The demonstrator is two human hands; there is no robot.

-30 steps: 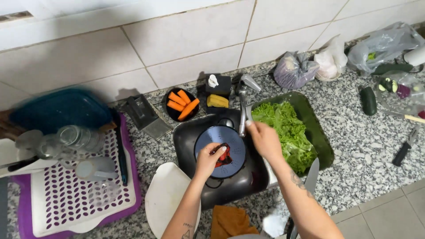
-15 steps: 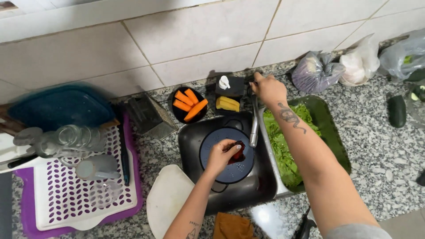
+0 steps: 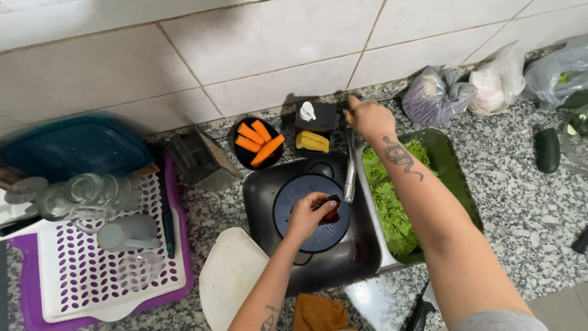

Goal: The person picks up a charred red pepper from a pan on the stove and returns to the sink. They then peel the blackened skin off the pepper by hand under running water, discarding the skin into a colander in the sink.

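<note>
Granite countertop [image 3: 520,202] runs under a white tiled wall [image 3: 245,55], and set into it is a steel sink [image 3: 269,202], the largest thing near the hands. At nine o'clock from the sink stands a purple and white dish rack [image 3: 92,282] with clear glasses [image 3: 86,196] lying in it, and a blue tray [image 3: 73,150] leans behind it. At three o'clock a dark green tray [image 3: 450,165] holds lettuce leaves [image 3: 386,202]. Inside the sink sits a blue colander [image 3: 300,196].

The left hand [image 3: 306,214] is closed around a dark red vegetable [image 3: 332,211], holding it over the colander just below the spout of the tap [image 3: 350,168]. The right hand [image 3: 369,119] reaches to twelve o'clock of the sink and is curled at the base of the tap; whether it actually grips the handle cannot be told. No stream of water can be made out.

Judged from this, the rinsing of the red vegetable is at its start: the piece is in place under the spout, the washing itself is not yet visible. The lettuce already lies in its tray, and cut carrot sticks [image 3: 257,142] fill a black bowl [image 3: 242,156] at eleven o'clock. A metal grater [image 3: 202,160] lies at ten o'clock, a white cutting board [image 3: 233,282] at seven, bagged produce [image 3: 438,95] at two.
</note>
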